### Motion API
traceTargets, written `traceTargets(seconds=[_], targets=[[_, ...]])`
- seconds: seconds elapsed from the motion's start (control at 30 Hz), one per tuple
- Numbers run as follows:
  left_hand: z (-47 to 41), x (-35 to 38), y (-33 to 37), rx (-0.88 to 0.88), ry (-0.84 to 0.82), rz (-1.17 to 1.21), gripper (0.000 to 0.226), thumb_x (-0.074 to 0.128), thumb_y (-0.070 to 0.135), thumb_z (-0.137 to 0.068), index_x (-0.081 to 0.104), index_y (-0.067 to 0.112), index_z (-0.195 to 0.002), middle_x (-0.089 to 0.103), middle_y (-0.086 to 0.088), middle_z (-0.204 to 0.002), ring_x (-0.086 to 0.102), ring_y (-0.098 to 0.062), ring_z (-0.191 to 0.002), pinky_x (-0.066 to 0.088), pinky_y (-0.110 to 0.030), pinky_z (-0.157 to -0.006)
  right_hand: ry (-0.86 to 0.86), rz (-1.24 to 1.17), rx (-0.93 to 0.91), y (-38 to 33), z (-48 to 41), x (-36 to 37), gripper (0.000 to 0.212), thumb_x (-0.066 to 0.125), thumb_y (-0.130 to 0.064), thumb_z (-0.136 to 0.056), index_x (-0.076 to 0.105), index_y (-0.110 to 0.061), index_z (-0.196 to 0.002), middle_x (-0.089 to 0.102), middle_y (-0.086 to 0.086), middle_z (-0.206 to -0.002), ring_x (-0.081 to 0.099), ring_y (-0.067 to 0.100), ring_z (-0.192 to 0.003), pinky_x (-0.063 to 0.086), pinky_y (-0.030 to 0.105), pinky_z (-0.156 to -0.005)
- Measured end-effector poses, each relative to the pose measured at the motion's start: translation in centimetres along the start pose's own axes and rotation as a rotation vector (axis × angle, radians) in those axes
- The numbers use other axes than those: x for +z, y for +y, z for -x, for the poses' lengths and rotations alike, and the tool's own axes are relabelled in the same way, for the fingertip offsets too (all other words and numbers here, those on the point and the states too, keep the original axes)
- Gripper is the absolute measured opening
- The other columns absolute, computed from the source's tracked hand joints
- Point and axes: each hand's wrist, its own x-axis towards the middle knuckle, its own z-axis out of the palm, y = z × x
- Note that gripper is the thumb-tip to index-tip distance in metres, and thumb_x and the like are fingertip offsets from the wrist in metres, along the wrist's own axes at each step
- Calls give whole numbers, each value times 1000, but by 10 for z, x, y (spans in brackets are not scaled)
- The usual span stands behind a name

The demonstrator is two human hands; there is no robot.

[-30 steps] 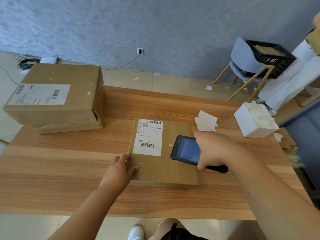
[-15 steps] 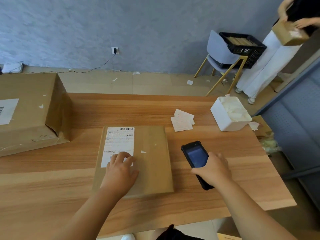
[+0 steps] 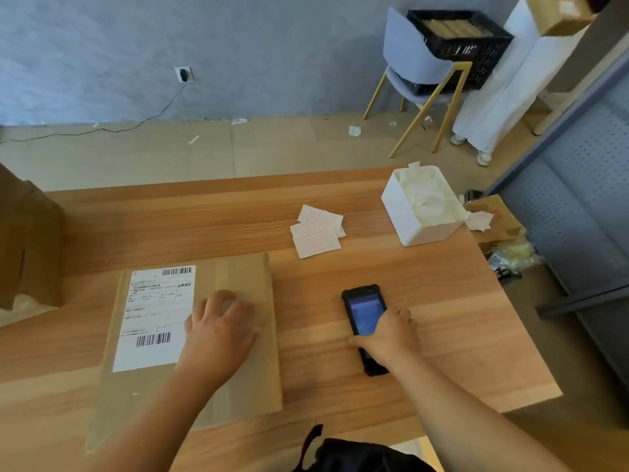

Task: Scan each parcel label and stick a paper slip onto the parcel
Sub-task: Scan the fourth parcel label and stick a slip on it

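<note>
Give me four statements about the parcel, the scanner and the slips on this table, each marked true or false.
1. The left hand rests on the flat parcel, to the right of its label. True.
2. The scanner is held over the label. False: the right hand grips it over the table, to the right of the parcel.
3. The paper slips lie on the table, left of the white box. True.
4. The white box is empty. False: it is full of crumpled white paper.
</note>
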Motion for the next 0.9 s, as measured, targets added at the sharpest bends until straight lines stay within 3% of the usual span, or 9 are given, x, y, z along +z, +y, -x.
traceTargets(seconds=[0.13,0.27,0.37,0.5,0.57,0.7,0.77,0.9], targets=[[-13,3,4,-47,19,16,38,78,32,-71,67,22,-105,52,-5,-120,44,-37,-109,39,-53,-88,-52,78,-24,1,-16,1,111,75,-72,-54,34,-5,-133,40,8,-129,44,24,-115,48,33,-87],[-29,2,6,-107,51,35,39,81,28,-69,68,18,-104,53,-9,-119,45,-39,-109,39,-53,-88,68,64,-92,-14,-40,-14,100,60,-80,-64,38,-5,-128,43,8,-127,46,24,-113,44,32,-77],[-42,0,6,-147,56,37,44,81,28,-68,66,19,-108,53,-9,-119,46,-39,-110,38,-54,-90,125,-3,-176,-39,-64,-32,81,58,-67,-77,41,-5,-126,46,10,-128,46,26,-115,44,35,-82],[-51,-1,3,-168,18,10,48,80,35,-68,65,19,-111,52,-7,-119,46,-37,-110,38,-55,-91,59,-101,-218,-78,-93,-50,75,58,-55,-85,37,-5,-135,44,11,-135,47,28,-118,48,39,-86],[-51,-2,2,-175,37,7,46,75,43,-69,67,20,-108,55,-6,-114,49,-38,-105,40,-56,-87,28,-119,-233,-94,-107,-52,67,59,-53,-86,42,-5,-131,49,11,-130,51,28,-115,50,41,-88],[-48,-1,2,-185,47,6,60,46,62,-67,68,24,-108,57,-4,-113,50,-35,-105,41,-55,-86,-59,-220,-193,-114,-128,-46,61,63,-49,-84,49,-5,-124,57,11,-119,60,28,-101,55,45,-82],[-48,0,2,-195,47,12,60,45,63,-68,67,25,-109,56,-3,-115,49,-35,-108,40,-55,-87,-54,-274,-136,-117,-134,-42,58,66,-48,-82,51,-7,-121,59,10,-114,62,28,-95,56,43,-77],[-47,1,3,-208,37,23,62,44,65,-69,66,25,-111,55,-3,-119,47,-35,-111,40,-54,-89,-62,-329,-104,-117,-141,-34,35,66,-41,-86,64,-11,-103,68,5,-94,64,20,-73,48,29,-52]])
